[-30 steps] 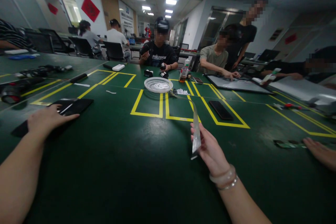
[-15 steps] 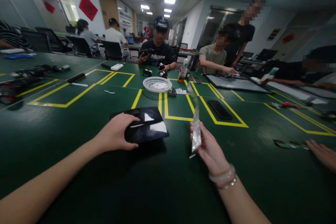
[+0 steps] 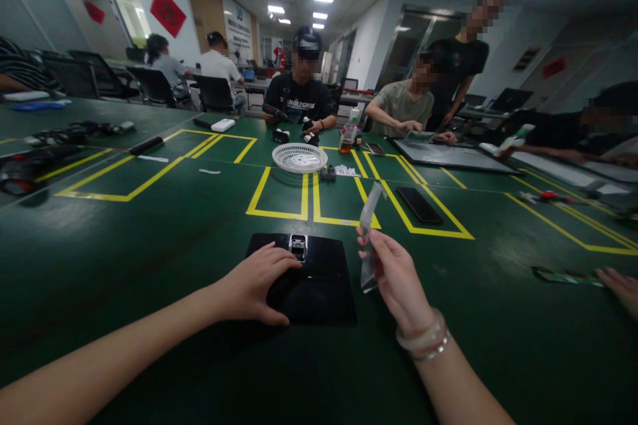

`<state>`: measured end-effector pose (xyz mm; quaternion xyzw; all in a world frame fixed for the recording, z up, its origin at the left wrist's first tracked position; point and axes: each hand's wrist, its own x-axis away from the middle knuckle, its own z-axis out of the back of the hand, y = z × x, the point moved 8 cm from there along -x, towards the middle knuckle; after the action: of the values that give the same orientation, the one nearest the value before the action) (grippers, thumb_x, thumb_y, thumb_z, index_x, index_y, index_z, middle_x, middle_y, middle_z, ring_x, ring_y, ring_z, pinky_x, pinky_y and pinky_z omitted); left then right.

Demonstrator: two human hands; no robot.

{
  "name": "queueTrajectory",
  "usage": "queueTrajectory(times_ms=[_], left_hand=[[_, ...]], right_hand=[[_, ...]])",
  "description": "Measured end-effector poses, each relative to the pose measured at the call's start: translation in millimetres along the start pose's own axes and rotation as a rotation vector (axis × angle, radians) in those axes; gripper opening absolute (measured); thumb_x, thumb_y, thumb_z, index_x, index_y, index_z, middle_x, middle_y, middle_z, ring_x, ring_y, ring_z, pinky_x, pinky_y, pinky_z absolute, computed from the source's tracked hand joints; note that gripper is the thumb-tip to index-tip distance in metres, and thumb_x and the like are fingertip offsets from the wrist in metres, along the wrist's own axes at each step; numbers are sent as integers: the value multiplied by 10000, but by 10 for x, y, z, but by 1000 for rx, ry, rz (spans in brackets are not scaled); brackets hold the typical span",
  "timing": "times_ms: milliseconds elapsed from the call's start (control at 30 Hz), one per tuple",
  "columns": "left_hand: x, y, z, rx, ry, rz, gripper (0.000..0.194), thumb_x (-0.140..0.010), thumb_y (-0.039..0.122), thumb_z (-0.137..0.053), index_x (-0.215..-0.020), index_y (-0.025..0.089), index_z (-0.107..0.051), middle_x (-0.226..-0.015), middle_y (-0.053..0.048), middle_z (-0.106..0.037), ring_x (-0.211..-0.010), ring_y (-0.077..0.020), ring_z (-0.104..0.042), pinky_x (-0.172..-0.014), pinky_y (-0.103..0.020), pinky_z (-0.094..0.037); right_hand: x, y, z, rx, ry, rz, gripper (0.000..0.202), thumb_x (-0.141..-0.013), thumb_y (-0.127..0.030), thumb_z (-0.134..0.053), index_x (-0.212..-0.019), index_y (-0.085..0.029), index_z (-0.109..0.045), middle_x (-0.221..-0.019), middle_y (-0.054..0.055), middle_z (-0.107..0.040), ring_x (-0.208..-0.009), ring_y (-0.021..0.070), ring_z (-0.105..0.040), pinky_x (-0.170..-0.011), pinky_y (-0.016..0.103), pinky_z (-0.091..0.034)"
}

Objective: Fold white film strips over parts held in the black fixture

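Observation:
A glossy black plate (image 3: 319, 292), like a monitor stand base, lies flat on the green table in front of me. Near its far edge is a small metal-lined socket (image 3: 298, 248). My left hand (image 3: 262, 285) rests on the plate's left part, fingers spread and thumb apart. To the right of the plate, my right hand (image 3: 393, 265) pinches a shiny, translucent strip of plastic film (image 3: 367, 212) between thumb and fingers. The strip stands roughly upright, clear of the plate, with its top end bent over.
Beyond the plate are a white plastic basket (image 3: 300, 158), a black phone (image 3: 419, 204), a bottle (image 3: 347, 135) and yellow tape outlines. Across the table sit co-workers; one has a large dark panel (image 3: 453, 155). Another person's hand (image 3: 618, 285) is at far right.
The black plate has gone from raised and tilted to flat, moving right and nearer me. My left hand has shifted from its edge onto its top. The strip has turned slightly in my right hand.

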<state>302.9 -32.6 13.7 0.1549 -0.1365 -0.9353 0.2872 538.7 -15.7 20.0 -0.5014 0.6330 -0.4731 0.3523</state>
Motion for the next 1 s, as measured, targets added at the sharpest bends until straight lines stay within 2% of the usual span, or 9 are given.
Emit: queueTrajectory(times_ms=[67,133,267,333,433,500,600,800,1000], left_hand=[[30,29,14,-61,31,-35,933,-650,536,-892,-1399,193,-454,-1386,-134,-476,-1271,-342,-456,-1135,-540,-303],[78,109,85,-151,125,-104,843,-705,555,-854,-1371,188,-488,-1371,-142,-487,-1239,-347,-479,-1077,-501,-382],[226,341,250,-358,363,-309,331,-959,278,-655,-1275,247,-562,-1202,-70,-610,-1104,-251,-574,-987,-391,-429],[239,373,237,-399,349,-351,286,-988,232,-609,-1269,254,-565,-1186,-56,-622,-1091,-236,-579,-970,-379,-426],[164,290,123,-360,185,-301,391,-926,321,-708,-1273,216,-563,-1237,-84,-597,-1082,-268,-573,-942,-401,-437],[118,236,35,-317,80,-263,442,-876,290,-759,-1267,215,-569,-1259,-81,-583,-1073,-265,-575,-924,-390,-444],[88,228,-43,-263,-3,-255,355,-880,193,-732,-1208,226,-601,-1230,-54,-597,-1060,-236,-587,-899,-354,-443],[79,255,-40,-251,5,-259,198,-924,172,-673,-1115,221,-653,-1126,-33,-640,-984,-200,-614,-854,-321,-434],[71,222,-82,-225,-12,-229,202,-934,238,-684,-1134,245,-653,-1162,-28,-640,-1030,-219,-603,-952,-366,-407]], right_hand=[[18,-51,-83,147,-78,79,281,-724,-388,-814,-928,-201,-765,-1038,57,-763,-855,148,-699,-722,236,-577],[66,-87,-204,351,-196,176,231,-757,-373,-784,-926,-216,-770,-1045,68,-765,-929,197,-706,-822,331,-572],[281,-51,-504,776,-501,418,128,-839,-305,-718,-951,-267,-765,-1090,52,-755,-1015,228,-688,-931,423,-523],[405,32,-625,923,-640,506,131,-861,-271,-699,-982,-273,-749,-1111,42,-747,-1006,215,-683,-909,404,-526],[535,194,-735,1081,-792,554,148,-879,-221,-678,-1015,-258,-723,-1106,31,-741,-1010,189,-669,-880,344,-521],[558,273,-752,1171,-813,549,186,-869,-211,-692,-1052,-248,-700,-1079,30,-735,-984,181,-668,-857,319,-515],[543,283,-734,1261,-762,564,278,-832,-243,-741,-1098,-235,-663,-1035,34,-723,-945,191,-662,-846,333,-500],[646,129,-789,1442,-815,767,160,-832,-386,-738,-963,-295,-732,-1044,15,-694,-958,208,-597,-804,365,-448],[815,119,-892,1606,-852,839,184,-860,-370,-694,-980,-238,-736,-917,46,-669,-877,217,-571,-807,389,-433]])
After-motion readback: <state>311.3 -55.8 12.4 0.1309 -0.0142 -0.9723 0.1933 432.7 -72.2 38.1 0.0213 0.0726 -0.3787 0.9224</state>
